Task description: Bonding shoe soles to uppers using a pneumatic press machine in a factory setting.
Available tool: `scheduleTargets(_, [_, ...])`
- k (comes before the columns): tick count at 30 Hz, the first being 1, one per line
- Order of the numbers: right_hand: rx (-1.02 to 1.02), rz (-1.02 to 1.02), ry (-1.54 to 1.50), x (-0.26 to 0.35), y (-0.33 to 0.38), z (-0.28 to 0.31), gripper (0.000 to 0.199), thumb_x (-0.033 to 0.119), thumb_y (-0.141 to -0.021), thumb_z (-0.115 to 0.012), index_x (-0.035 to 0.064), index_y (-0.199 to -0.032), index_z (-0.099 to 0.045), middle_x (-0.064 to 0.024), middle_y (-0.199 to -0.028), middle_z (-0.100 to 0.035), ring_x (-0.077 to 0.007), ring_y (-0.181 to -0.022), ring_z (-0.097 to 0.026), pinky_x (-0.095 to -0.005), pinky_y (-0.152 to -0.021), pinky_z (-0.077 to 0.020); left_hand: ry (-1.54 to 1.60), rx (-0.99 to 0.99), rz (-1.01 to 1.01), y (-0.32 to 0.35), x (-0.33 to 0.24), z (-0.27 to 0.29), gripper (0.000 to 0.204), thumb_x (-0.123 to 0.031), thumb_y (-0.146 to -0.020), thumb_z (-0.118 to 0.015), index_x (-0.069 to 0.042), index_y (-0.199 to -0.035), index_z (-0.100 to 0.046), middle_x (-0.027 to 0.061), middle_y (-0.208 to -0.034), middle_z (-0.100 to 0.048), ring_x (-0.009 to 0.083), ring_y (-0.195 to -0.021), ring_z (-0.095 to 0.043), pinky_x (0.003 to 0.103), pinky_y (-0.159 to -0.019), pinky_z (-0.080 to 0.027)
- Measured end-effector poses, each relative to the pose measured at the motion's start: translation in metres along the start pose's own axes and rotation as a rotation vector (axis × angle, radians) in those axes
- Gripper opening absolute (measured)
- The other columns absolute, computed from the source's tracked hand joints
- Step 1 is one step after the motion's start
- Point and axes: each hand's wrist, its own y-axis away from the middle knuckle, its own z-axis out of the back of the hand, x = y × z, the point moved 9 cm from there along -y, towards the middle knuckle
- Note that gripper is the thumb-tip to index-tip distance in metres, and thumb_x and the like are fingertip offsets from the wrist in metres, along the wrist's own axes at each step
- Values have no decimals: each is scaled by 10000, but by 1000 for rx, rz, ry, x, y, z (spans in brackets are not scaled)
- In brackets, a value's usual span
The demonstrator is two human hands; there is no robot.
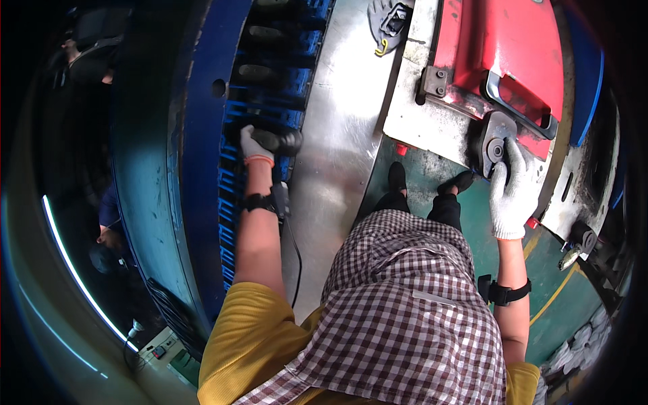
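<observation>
My left hand (255,145), in a white glove with an orange cuff, is closed round one end of a dark, shoe-shaped piece (287,142). Motion blurs that piece, and it lies over the edge of a blue slotted rack (297,81). My right hand (514,192), also in a white glove, grips the lower edge of a dark grey piece with a round hub (496,145), thumb and fingers on either side. That piece sits at the front corner of a red machine cover (523,50), beside its black handle (520,101). Some of my right fingers are hidden.
A bare metal ledge (337,135) runs between rack and machine. On its far end lies a grey item with a yellow hook (388,23). Several dark pieces (260,71) fill the rack slots. Another machine plate (587,182) stands right. A person (108,223) is beyond the blue frame.
</observation>
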Motion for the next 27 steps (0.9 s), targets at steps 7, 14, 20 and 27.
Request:
scheduleTargets(7, [28,-31,25,2,-1,-4,470,72,-942,-655,77,-1411,-683,-175,-1332,-692,-358,-1257,-646,-440,-1117,-487,-292,-157,-136,-68,-59,21,295,-474,-940,-722,-180,-963,-714,12,-908,-745,194,-824,-701,416,-804,-561])
scheduleTargets(14, [41,-40,40,1,-1,-5,475,88,-944,-651,87,-1418,-680,-169,-1333,-687,-356,-1260,-641,-446,-1121,-485,-519,-359,26,-56,-27,11,712,-518,-896,-775,-128,-1451,-561,133,-1427,-614,437,-1290,-584,618,-1117,-468])
scheduleTargets(20, [21,-38,65,0,1,-5,492,126,-922,-681,107,-1414,-689,-165,-1317,-693,-363,-1224,-642,-465,-1104,-484,-678,-414,-53,-50,-35,8,794,-405,-876,-821,-87,-1507,-459,157,-1500,-569,420,-1280,-617,566,-989,-584])
scheduleTargets(27, [-46,6,84,3,-1,0,516,148,-893,-704,142,-1409,-701,-167,-1224,-702,-366,-1142,-647,-484,-1060,-483,-817,-453,-189,-31,-32,7,686,-341,-882,-823,-37,-1419,-522,177,-1400,-662,361,-1285,-649,486,-979,-576])
